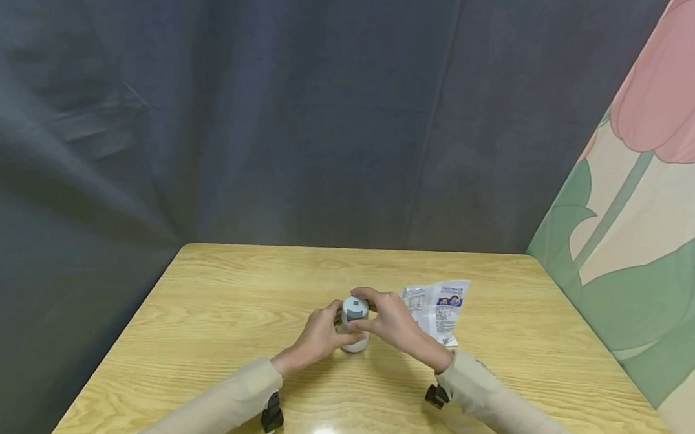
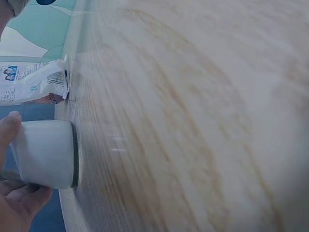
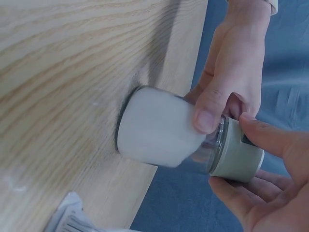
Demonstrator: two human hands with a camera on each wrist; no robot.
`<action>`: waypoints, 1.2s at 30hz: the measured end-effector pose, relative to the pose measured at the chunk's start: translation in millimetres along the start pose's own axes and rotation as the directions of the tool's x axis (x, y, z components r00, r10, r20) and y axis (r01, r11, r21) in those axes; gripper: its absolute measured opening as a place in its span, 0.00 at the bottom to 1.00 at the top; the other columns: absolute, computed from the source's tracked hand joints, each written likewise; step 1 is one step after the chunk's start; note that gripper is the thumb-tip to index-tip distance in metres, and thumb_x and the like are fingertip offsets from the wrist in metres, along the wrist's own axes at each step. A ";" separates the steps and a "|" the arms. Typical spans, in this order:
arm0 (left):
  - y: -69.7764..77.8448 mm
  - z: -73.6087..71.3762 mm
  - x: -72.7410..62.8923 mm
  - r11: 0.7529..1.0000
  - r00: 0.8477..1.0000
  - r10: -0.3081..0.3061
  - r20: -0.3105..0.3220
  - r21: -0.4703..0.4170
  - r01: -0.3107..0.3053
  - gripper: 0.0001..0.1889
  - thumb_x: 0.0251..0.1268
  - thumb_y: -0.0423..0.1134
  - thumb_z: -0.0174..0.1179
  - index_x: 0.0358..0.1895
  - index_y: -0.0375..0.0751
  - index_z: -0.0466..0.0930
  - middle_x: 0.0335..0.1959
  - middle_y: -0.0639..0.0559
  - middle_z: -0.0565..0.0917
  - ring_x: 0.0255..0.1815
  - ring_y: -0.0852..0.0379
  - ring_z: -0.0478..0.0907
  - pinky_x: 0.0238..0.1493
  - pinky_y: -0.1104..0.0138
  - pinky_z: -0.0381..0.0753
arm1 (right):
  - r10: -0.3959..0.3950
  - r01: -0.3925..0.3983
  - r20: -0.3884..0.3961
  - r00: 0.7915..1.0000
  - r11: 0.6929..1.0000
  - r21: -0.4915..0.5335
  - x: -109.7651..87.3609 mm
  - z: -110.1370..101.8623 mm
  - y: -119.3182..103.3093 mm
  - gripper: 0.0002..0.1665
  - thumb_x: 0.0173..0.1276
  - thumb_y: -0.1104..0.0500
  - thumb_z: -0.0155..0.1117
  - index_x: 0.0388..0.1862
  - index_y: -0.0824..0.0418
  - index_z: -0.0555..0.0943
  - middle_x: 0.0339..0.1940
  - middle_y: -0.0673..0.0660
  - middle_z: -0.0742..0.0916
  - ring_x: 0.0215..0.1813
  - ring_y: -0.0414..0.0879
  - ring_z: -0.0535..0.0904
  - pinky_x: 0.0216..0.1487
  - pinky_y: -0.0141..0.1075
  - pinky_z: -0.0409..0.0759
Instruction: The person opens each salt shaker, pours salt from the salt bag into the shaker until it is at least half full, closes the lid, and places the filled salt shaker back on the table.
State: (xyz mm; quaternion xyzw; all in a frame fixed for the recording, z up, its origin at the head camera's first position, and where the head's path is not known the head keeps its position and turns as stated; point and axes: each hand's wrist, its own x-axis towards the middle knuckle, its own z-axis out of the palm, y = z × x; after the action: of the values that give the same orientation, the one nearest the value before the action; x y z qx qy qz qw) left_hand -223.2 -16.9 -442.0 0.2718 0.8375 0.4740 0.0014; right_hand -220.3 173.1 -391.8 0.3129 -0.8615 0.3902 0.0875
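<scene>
A clear glass jar (image 3: 159, 128) filled most of the way with something white stands upright on the table. On its top sits a pale grey-green lid (image 3: 239, 152) with a dark patch. My left hand (image 1: 318, 335) grips the jar's body, thumb on the near side. From the right, my right hand (image 1: 394, 315) holds the lid between thumb and fingers. The left wrist view shows the jar's lower part (image 2: 46, 152), with fingers around its upper end; the lid is hidden there.
A white printed packet (image 1: 439, 310), crumpled and partly behind the right hand, is on the wooden table (image 1: 239, 280) to the right of the jar. A dark curtain (image 1: 320, 114) hangs behind the table. A wall with a tulip pattern (image 1: 664, 261) borders it on the right.
</scene>
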 end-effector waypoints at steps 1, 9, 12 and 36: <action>0.1 0.0 0.3 1.000 1.000 -0.001 0.001 -0.006 0.001 0.28 0.62 0.44 0.71 0.59 0.32 0.73 0.54 0.43 0.82 0.57 0.49 0.80 0.55 0.64 0.82 | -0.002 0.002 0.004 1.000 1.000 0.003 0.1 -0.4 0.3 0.33 0.56 0.61 0.79 0.59 0.71 0.78 0.49 0.65 0.87 0.46 0.54 0.86 0.45 0.48 0.86; -0.4 1.7 0.6 0.999 1.000 -0.013 -0.002 -0.035 0.013 0.28 0.62 0.42 0.71 0.61 0.33 0.72 0.57 0.42 0.80 0.59 0.47 0.78 0.58 0.61 0.80 | -0.002 0.001 0.037 0.999 1.000 0.031 -0.1 -2.9 2.1 0.33 0.58 0.62 0.77 0.60 0.72 0.76 0.51 0.66 0.85 0.49 0.56 0.85 0.48 0.49 0.85; 1.3 1.0 0.5 0.999 1.000 -0.018 0.003 -0.045 0.018 0.29 0.62 0.42 0.71 0.62 0.33 0.72 0.58 0.42 0.80 0.60 0.46 0.78 0.58 0.60 0.80 | -0.008 0.007 0.035 0.999 1.000 0.026 -0.9 -3.0 2.4 0.32 0.57 0.63 0.77 0.59 0.71 0.77 0.51 0.65 0.85 0.50 0.56 0.85 0.49 0.49 0.85; 4.2 -5.6 -3.9 0.999 1.000 -0.021 -0.006 0.035 0.021 0.37 0.60 0.51 0.71 0.68 0.37 0.68 0.63 0.45 0.77 0.63 0.47 0.74 0.63 0.51 0.75 | -0.073 0.068 -0.106 0.992 0.997 -0.047 -19.1 -10.1 3.6 0.17 0.61 0.67 0.74 0.49 0.68 0.82 0.45 0.61 0.87 0.42 0.53 0.87 0.41 0.39 0.88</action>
State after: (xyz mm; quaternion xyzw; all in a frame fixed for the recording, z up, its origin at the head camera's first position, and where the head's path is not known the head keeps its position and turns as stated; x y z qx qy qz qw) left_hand -219.4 -21.5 -436.5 0.2617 0.8485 0.4599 -0.0007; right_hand -208.4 191.3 -394.7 0.3197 -0.8521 0.3844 0.1545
